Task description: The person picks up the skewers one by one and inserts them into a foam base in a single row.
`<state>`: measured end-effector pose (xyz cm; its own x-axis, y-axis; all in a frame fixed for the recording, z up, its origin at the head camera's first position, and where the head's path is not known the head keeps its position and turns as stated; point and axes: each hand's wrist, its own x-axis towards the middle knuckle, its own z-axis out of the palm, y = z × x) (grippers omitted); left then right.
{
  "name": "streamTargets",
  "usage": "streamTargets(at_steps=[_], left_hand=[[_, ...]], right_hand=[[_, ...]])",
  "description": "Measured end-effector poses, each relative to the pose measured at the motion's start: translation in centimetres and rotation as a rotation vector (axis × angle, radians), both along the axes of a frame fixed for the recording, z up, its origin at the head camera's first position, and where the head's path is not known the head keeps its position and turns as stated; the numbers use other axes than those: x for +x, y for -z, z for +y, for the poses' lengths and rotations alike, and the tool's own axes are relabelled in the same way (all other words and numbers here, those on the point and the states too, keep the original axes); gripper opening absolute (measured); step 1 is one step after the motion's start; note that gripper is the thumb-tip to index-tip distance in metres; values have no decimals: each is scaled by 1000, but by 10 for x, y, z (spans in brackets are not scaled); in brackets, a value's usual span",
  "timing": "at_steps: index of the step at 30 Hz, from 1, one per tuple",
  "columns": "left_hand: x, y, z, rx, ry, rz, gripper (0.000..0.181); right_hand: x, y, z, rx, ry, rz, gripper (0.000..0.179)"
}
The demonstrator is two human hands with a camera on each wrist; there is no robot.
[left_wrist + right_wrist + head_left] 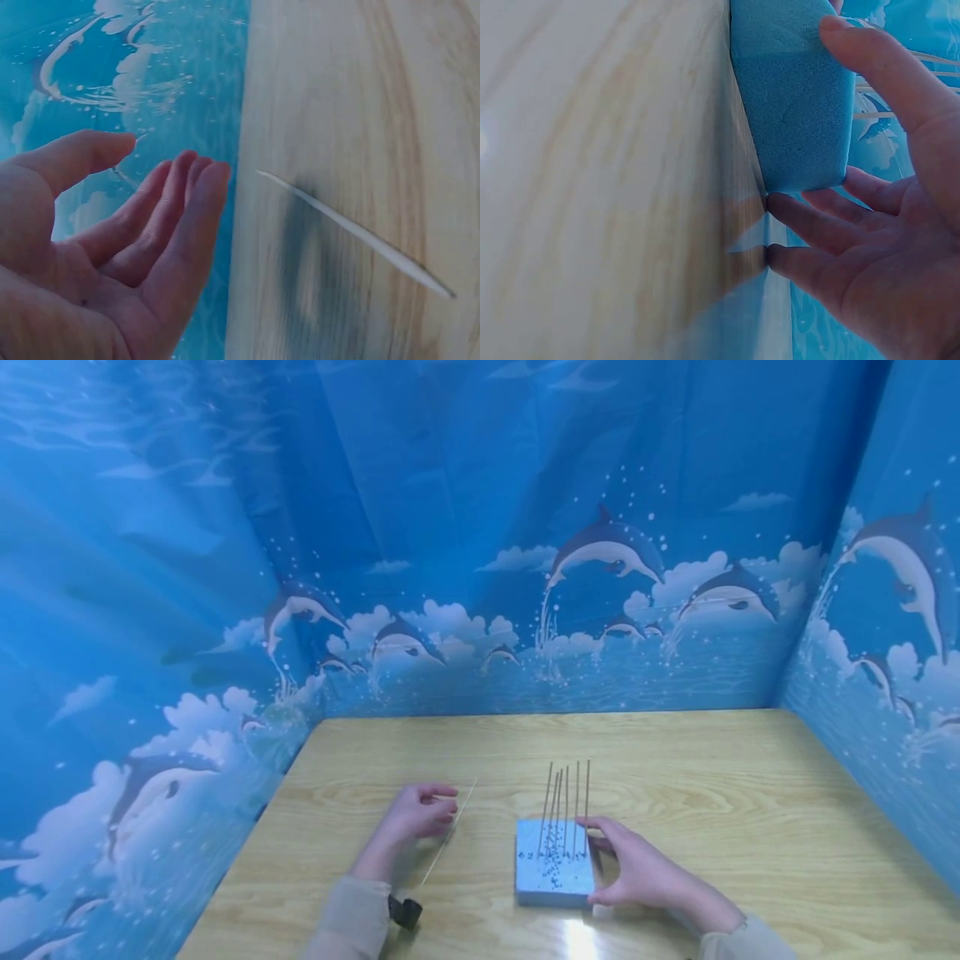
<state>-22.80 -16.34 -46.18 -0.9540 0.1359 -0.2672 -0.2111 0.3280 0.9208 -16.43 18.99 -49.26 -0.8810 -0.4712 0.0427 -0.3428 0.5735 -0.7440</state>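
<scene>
A light blue foam block (555,877) with a speckled top sits on the table, and several thin dark sticks (566,810) stand upright in it. My right hand (637,864) holds the block by its right side, thumb at the near corner and index finger at the far one. In the right wrist view the thumb (889,67) lies against the foam, with other fingers low by the tabletop. My left hand (420,814) is beside a pale thin stick (360,234) lying slanted on the wood. Its fingers are loosely bent, with nothing between them and the thumb.
The wood-grain table (712,785) is enclosed at the back and both sides by blue sheets (450,527) printed with dolphins and clouds. A small black device (405,912) sits at the left wrist. Light glares off the table's near part.
</scene>
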Motion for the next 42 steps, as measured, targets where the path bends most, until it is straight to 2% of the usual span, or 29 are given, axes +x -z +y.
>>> streamTargets(at_steps=[9, 15, 21, 27, 34, 42], left_hand=[[-3, -3, 4, -138, 66, -79, 36], [-8, -2, 5, -214, 78, -107, 32], [-15, 6, 5, -238, 85, -133, 28], [-20, 11, 6, -225, 49, -161, 25], [-23, 14, 10, -239, 14, -112, 24], [-28, 15, 11, -267, -4, -68, 26]], right_hand=[[1, -1, 0, 0, 3, -1, 104], [1, -1, 0, -5, 7, -12, 104], [2, 2, 0, -10, 14, -34, 104], [1, 3, 0, -10, 2, -14, 104], [1, 1, 0, -16, 24, -43, 105], [2, 0, 0, -15, 23, -25, 104]])
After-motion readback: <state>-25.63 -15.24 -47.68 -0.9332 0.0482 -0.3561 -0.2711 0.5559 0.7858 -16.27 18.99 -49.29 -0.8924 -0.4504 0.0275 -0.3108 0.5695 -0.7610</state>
